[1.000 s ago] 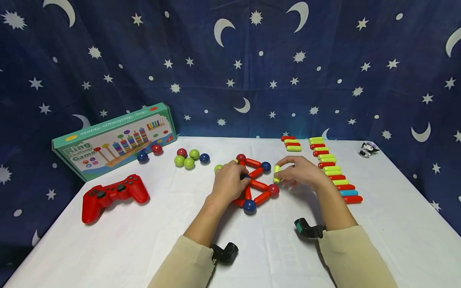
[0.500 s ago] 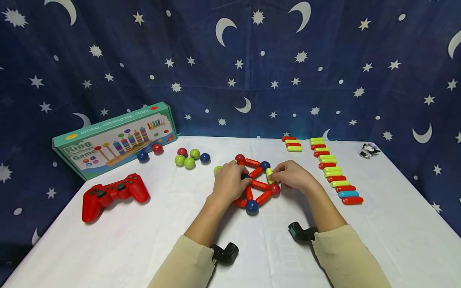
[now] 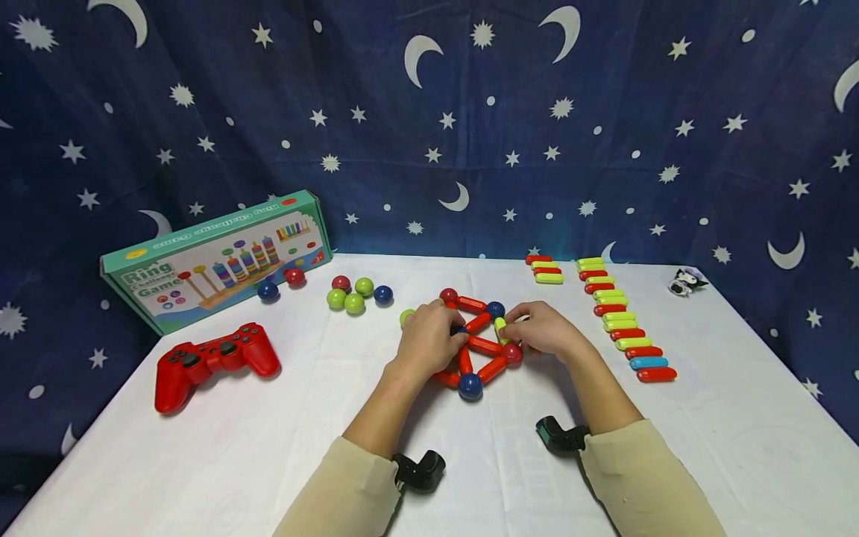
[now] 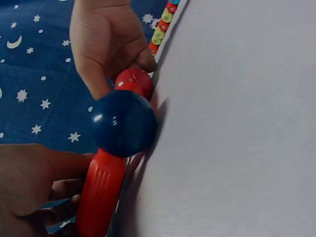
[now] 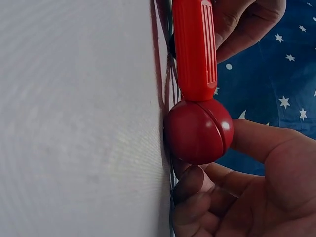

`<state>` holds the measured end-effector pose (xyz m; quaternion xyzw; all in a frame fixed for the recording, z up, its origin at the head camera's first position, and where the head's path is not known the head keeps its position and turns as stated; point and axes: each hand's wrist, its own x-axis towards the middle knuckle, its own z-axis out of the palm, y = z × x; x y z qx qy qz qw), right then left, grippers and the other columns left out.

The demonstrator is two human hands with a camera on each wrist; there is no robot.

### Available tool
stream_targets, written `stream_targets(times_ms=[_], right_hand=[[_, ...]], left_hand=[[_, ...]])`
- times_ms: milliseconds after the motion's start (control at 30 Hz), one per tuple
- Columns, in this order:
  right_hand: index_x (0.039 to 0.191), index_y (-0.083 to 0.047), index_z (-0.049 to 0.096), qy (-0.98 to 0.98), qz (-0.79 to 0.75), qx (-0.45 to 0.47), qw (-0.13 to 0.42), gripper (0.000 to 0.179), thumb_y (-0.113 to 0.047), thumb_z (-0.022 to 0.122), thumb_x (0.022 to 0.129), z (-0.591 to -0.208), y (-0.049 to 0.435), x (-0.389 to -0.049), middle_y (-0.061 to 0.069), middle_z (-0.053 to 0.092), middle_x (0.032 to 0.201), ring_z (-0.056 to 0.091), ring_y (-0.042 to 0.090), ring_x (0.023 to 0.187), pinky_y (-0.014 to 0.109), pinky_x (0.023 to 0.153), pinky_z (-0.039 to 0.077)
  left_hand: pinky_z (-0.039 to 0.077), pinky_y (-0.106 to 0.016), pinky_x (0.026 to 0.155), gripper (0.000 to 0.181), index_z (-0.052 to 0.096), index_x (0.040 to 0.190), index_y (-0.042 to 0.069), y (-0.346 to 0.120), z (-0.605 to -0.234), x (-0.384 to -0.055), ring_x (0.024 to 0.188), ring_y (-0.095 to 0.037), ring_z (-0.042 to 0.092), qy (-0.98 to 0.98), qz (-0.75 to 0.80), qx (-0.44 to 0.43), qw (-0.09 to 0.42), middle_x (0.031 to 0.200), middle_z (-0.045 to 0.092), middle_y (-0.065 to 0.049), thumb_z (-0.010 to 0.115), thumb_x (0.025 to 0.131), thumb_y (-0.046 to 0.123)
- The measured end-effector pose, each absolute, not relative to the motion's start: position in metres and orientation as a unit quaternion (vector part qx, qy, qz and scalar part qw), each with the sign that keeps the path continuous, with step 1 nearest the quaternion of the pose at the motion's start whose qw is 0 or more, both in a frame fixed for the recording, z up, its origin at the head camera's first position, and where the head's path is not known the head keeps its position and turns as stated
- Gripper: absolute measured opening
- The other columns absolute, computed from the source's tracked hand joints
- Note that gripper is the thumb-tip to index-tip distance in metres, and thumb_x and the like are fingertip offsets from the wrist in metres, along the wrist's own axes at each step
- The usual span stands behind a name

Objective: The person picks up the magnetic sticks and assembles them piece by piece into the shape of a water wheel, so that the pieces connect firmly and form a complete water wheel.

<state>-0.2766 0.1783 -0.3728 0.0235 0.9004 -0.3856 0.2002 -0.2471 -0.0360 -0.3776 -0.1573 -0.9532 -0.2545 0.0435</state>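
Observation:
A flat frame of red magnetic rods [image 3: 493, 368] and balls lies mid-table. Its corners include a blue ball [image 3: 470, 387], a red ball [image 3: 512, 354] and another blue ball [image 3: 495, 309]. My left hand [image 3: 429, 337] grips the frame's left part, thumb by a mostly covered central blue ball [image 3: 458, 329]. With the fingers of my right hand [image 3: 545, 328] I pinch a yellow-green magnetic rod [image 3: 499, 328], lying between the right blue and red balls. In the right wrist view, the red ball [image 5: 199, 132] hides that rod. The left wrist view shows a blue ball [image 4: 124, 123] nearest.
Loose green, red and blue balls [image 3: 354, 303] sit left of the frame. A red game controller [image 3: 216, 365] and a green-edged game box [image 3: 221, 261] stand farther left. Rows of coloured rods [image 3: 619, 324] run along the right, near a small black-and-white figure [image 3: 686, 282].
My right hand has moved left, bringing the yellow-green rod from beside the frame into the gap between the blue and red balls. The left hand has stayed on the frame.

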Motion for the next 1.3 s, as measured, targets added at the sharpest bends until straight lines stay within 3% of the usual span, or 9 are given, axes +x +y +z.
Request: stream_targets(times_ms=[333, 500, 733, 1000, 1100, 1300], right_hand=[[0.150, -0.011, 0.051, 0.905, -0.391, -0.010, 0.170, 0.060, -0.027, 0.067, 0.095, -0.378, 0.179, -0.277, 0.018, 0.059, 0.111, 0.055, 0.019, 0.074, 0.025, 0.060, 0.049], [0.152, -0.012, 0.049, 0.903, -0.396, -0.012, 0.168, 0.062, -0.028, 0.068, 0.095, -0.379, 0.181, -0.277, 0.017, 0.060, 0.107, 0.056, 0.020, 0.072, 0.026, 0.060, 0.051], [0.160, -0.017, 0.038, 0.911, -0.369, -0.066, 0.173, 0.068, -0.027, 0.060, 0.097, -0.382, 0.187, -0.277, 0.022, 0.058, 0.130, 0.056, 0.030, 0.101, 0.029, 0.072, 0.051], [0.155, -0.017, 0.043, 0.894, -0.406, -0.073, 0.178, 0.064, -0.021, 0.062, 0.094, -0.383, 0.192, -0.279, 0.010, 0.055, 0.086, 0.052, 0.021, 0.067, 0.028, 0.062, 0.046], [0.155, -0.017, 0.043, 0.891, -0.409, -0.076, 0.182, 0.065, -0.022, 0.063, 0.094, -0.384, 0.192, -0.280, 0.008, 0.055, 0.084, 0.051, 0.020, 0.065, 0.027, 0.060, 0.045], [0.154, -0.014, 0.043, 0.888, -0.412, -0.083, 0.185, 0.065, -0.021, 0.065, 0.094, -0.383, 0.193, -0.280, 0.012, 0.059, 0.098, 0.055, 0.022, 0.074, 0.028, 0.064, 0.049]], left_hand=[[0.050, -0.044, 0.090, 0.021, 0.081, 0.111, 0.009, -0.040, -0.377, -0.247, 0.104, -0.029, 0.063, -0.951, -0.256, -0.172, 0.032, 0.106, 0.072, -0.008, 0.079, 0.091, 0.016], [0.049, -0.044, 0.091, 0.021, 0.081, 0.112, 0.010, -0.040, -0.377, -0.247, 0.104, -0.028, 0.062, -0.952, -0.252, -0.168, 0.032, 0.108, 0.072, -0.007, 0.079, 0.092, 0.017], [0.047, -0.042, 0.089, 0.019, 0.081, 0.110, 0.010, -0.038, -0.375, -0.247, 0.103, -0.028, 0.060, -0.952, -0.252, -0.171, 0.028, 0.108, 0.072, -0.007, 0.079, 0.092, 0.017], [0.047, -0.042, 0.090, 0.020, 0.081, 0.110, 0.010, -0.038, -0.372, -0.246, 0.106, -0.028, 0.061, -0.951, -0.254, -0.172, 0.021, 0.110, 0.072, -0.008, 0.080, 0.091, 0.017], [0.046, -0.042, 0.090, 0.021, 0.081, 0.111, 0.010, -0.039, -0.373, -0.246, 0.106, -0.028, 0.061, -0.951, -0.257, -0.170, 0.019, 0.110, 0.072, -0.009, 0.080, 0.091, 0.017], [0.047, -0.041, 0.091, 0.021, 0.081, 0.111, 0.011, -0.040, -0.373, -0.246, 0.107, -0.028, 0.061, -0.952, -0.255, -0.171, 0.018, 0.111, 0.073, -0.009, 0.080, 0.091, 0.017]])
